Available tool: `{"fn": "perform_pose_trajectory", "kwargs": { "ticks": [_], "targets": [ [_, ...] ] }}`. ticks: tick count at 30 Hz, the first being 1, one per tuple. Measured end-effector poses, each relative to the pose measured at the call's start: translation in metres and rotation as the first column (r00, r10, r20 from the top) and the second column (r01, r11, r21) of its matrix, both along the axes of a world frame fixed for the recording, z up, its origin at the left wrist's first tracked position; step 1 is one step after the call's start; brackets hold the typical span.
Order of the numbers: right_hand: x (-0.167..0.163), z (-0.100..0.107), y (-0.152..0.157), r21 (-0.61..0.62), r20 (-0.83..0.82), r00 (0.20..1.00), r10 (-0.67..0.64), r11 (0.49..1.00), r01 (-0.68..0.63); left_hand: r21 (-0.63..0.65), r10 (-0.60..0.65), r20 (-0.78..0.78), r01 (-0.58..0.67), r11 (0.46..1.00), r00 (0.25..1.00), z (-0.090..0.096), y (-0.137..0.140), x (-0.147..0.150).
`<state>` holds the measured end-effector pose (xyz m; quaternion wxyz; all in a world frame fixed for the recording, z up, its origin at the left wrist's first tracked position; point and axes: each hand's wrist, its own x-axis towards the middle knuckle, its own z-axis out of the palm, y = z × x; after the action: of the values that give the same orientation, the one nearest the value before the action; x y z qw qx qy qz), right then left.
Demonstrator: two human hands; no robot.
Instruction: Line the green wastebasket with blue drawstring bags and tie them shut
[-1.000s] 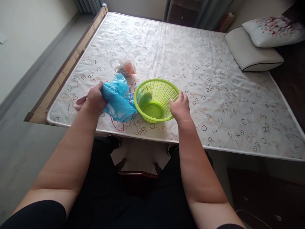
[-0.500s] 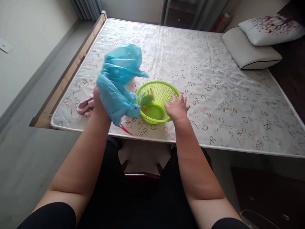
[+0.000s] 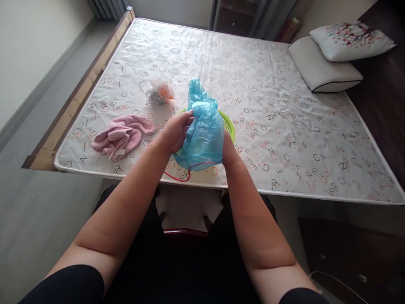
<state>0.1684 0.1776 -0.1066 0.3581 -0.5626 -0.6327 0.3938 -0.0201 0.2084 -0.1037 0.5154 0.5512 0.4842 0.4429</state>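
A crumpled blue plastic bag (image 3: 205, 131) with a red drawstring (image 3: 179, 179) is held up in front of the green basket (image 3: 230, 124), covering most of it. My left hand (image 3: 175, 131) grips the bag's left side, fingers closed on the film. On the other side, my right hand (image 3: 227, 145) is at the bag's right edge; its fingers are hidden by the plastic, and whether they are inside or behind it I cannot tell.
A pink cloth (image 3: 122, 135) lies bunched on the lettered mattress (image 3: 284, 126). Beyond it sits a clear plastic bag (image 3: 160, 90) with grey and orange contents. Pillows (image 3: 325, 63) are stacked at the far right, and a wooden bed frame edge (image 3: 82, 86) runs along the left.
The blue bag has come right, from beside the basket to in front of it. My right hand has left the basket's rim for the bag. The pink cloth and clear bag are now uncovered.
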Motion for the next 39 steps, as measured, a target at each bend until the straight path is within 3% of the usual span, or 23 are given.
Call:
{"fn": "perform_pose_trajectory", "kwargs": {
  "ticks": [2, 5, 7, 10, 11, 13, 15, 17, 19, 22, 25, 29, 31, 34, 37, 39],
  "targets": [
    [0.006, 0.006, -0.005, -0.029, -0.153, 0.983, 0.097, 0.994, -0.102, 0.047, 0.096, -0.147, -0.09, 0.995, 0.984, 0.0, -0.001, -0.006],
    [0.009, 0.015, -0.016, -0.131, -0.332, 0.906, 0.261, 0.939, -0.318, 0.309, 0.266, -0.382, -0.149, 0.939, 0.885, 0.002, -0.005, -0.011],
    [0.007, 0.018, -0.021, -0.23, -0.389, 0.864, 0.321, 0.874, -0.428, 0.446, 0.267, -0.501, -0.019, 0.895, 0.823, 0.001, -0.007, -0.011],
    [0.004, 0.017, -0.022, -0.364, -0.406, 0.846, 0.346, 0.787, -0.497, 0.338, -0.028, -0.677, 0.344, 0.876, 0.735, -0.009, -0.009, -0.003],
    [0.005, 0.016, -0.02, -0.377, -0.363, 0.867, 0.343, 0.796, -0.473, 0.267, -0.133, -0.706, 0.435, 0.86, 0.696, -0.012, -0.01, 0.001],
    [0.009, 0.013, -0.014, -0.311, -0.146, 0.952, 0.268, 0.901, -0.302, 0.184, -0.24, -0.724, 0.517, 0.836, 0.646, -0.016, -0.013, 0.006],
    [0.017, 0.009, -0.006, -0.108, 0.15, 0.988, 0.032, 0.994, -0.016, 0.268, -0.135, -0.721, 0.453, 0.85, 0.679, -0.012, -0.017, 0.007],
    [0.024, 0.004, 0.001, 0.08, 0.297, 0.925, -0.235, 0.972, 0.221, 0.41, 0.056, -0.692, 0.328, 0.851, 0.72, 0.0, -0.022, 0.003],
    [0.031, 0.0, 0.006, 0.124, 0.309, 0.875, -0.374, 0.927, 0.353, 0.481, 0.157, -0.672, 0.265, 0.836, 0.724, 0.015, -0.025, -0.003],
    [0.038, -0.001, 0.009, 0.07, 0.279, 0.884, -0.375, 0.926, 0.371, 0.342, -0.034, -0.753, 0.436, 0.832, 0.657, 0.03, -0.028, -0.01],
    [0.042, 0.004, 0.01, 0.009, 0.196, 0.953, -0.232, 0.972, 0.235, 0.148, -0.228, -0.827, 0.589, 0.794, 0.515, 0.03, -0.031, -0.008],
    [0.043, 0.021, 0.004, 0.026, 0.226, 0.961, -0.16, 0.987, 0.158, 0.027, -0.265, -0.884, 0.606, 0.795, 0.386, 0.023, -0.031, -0.001],
    [0.044, 0.032, -0.001, 0.071, 0.263, 0.954, -0.143, 0.989, 0.129, 0.068, -0.22, -0.873, 0.555, 0.829, 0.436, 0.021, -0.029, -0.001],
    [0.045, 0.038, -0.009, 0.108, 0.262, 0.964, 0.031, 0.992, -0.061, 0.216, -0.066, -0.775, 0.362, 0.907, 0.628, 0.016, -0.021, -0.007],
    [0.043, 0.027, -0.008, 0.123, 0.207, 0.96, 0.187, 0.969, -0.215, 0.275, 0.059, -0.616, 0.144, 0.951, 0.786, 0.009, -0.011, -0.012],
    [0.04, 0.014, -0.004, 0.143, 0.198, 0.971, 0.132, 0.976, -0.162, 0.265, 0.088, -0.477, 0.048, 0.963, 0.875, 0.008, -0.008, -0.012]
  ]
}}
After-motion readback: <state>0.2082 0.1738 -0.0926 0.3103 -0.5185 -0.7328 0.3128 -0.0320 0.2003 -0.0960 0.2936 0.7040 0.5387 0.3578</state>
